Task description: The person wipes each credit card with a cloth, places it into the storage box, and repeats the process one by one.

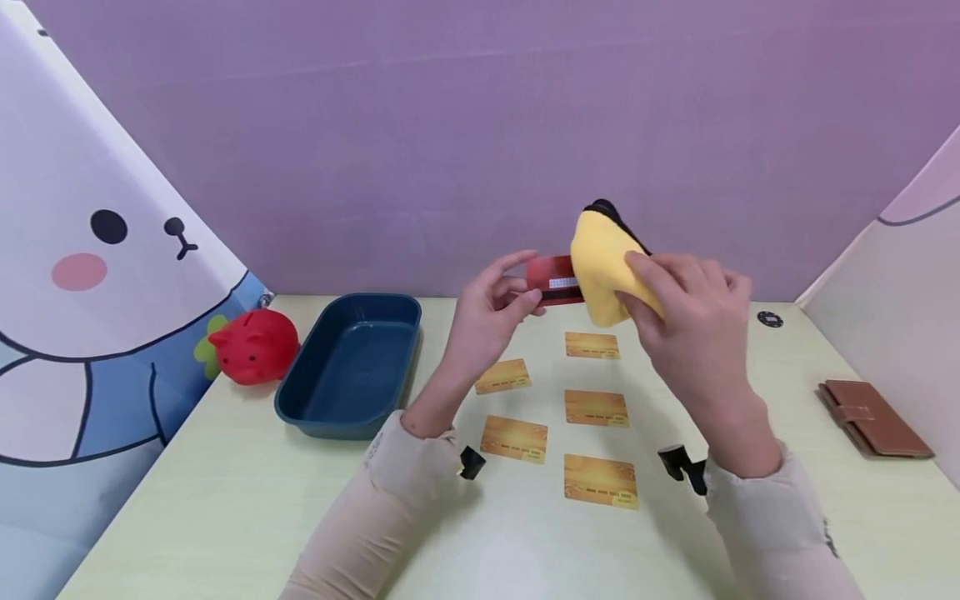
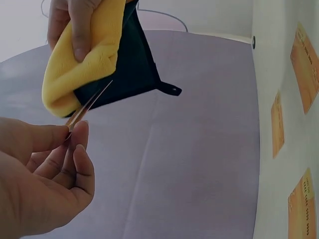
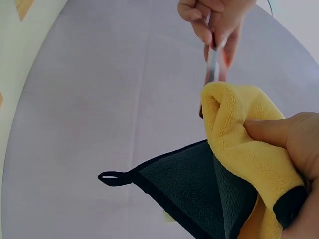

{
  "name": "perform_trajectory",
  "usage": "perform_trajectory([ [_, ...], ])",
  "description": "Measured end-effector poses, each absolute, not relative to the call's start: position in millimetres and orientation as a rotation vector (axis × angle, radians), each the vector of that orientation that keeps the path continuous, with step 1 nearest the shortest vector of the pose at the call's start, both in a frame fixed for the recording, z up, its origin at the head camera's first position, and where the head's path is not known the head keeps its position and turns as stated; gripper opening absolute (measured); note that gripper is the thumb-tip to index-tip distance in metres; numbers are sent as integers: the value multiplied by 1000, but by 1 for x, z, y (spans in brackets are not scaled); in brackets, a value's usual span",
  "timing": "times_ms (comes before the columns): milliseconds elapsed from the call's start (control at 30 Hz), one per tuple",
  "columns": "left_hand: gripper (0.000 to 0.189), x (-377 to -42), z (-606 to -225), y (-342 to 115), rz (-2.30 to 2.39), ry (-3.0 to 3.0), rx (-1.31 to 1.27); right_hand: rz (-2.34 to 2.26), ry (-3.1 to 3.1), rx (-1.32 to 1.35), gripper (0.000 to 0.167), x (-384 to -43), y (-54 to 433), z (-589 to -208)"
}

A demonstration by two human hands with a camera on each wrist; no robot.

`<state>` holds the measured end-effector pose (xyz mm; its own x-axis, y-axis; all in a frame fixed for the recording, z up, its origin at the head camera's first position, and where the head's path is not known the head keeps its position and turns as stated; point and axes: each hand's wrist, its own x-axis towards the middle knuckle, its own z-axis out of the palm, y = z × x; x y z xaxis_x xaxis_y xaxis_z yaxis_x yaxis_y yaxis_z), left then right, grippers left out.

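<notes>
Left hand [image 1: 491,315]: thumb and fingers pinch the left end of the red card, a narrow gap between them; the other fingers are loosely bent.
Right hand [image 1: 696,325]: thumb and fingers grip the bunched cloth, thumb pressed into its yellow side.
Red card [image 1: 546,271]: held up above the far part of the bench [image 1: 225,500], between the hands; it bears a dark stripe and a pale patterned patch, too small to read.
Cloth [image 1: 606,271]: yellow plush on one side, dark grey on the other, with black edging and a hanging loop; it overlaps the card's right end in the head view. Whether the two touch is hard to tell.
Gold cards [image 1: 600,482]: five lie flat and apart on the bench, two in a left column, three in a right one; each has a row of digits and a paler corner label, neither surely legible.
Blue tray [image 1: 352,367]: left of the gold cards.
Red piggy bank [image 1: 257,346]: just left of the tray, at the far left.
Black chip [image 1: 769,318]: far right, its white marking unreadable.
Brown wallet [image 1: 877,418]: right side, nearer than the chip, its strap fastened across; any lettering cannot be made out.
</notes>
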<state>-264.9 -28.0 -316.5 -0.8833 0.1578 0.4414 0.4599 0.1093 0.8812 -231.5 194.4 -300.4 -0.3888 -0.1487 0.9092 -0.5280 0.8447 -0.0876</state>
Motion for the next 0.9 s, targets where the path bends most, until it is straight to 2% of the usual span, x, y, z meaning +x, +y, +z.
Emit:
perform_trajectory([
  [167,47,-261,-316,-23,-1873,-2174,-633,359,-2026,570,36,-230,191,-303],
  [500,46,-256,-314,-20,-1959,-2136,-644,373,-2071,608,45,-228,185,-307],
  [900,43,-255,-313,-21,-1914,-2164,-640,362,-2078,666,43,-227,184,-306],
])
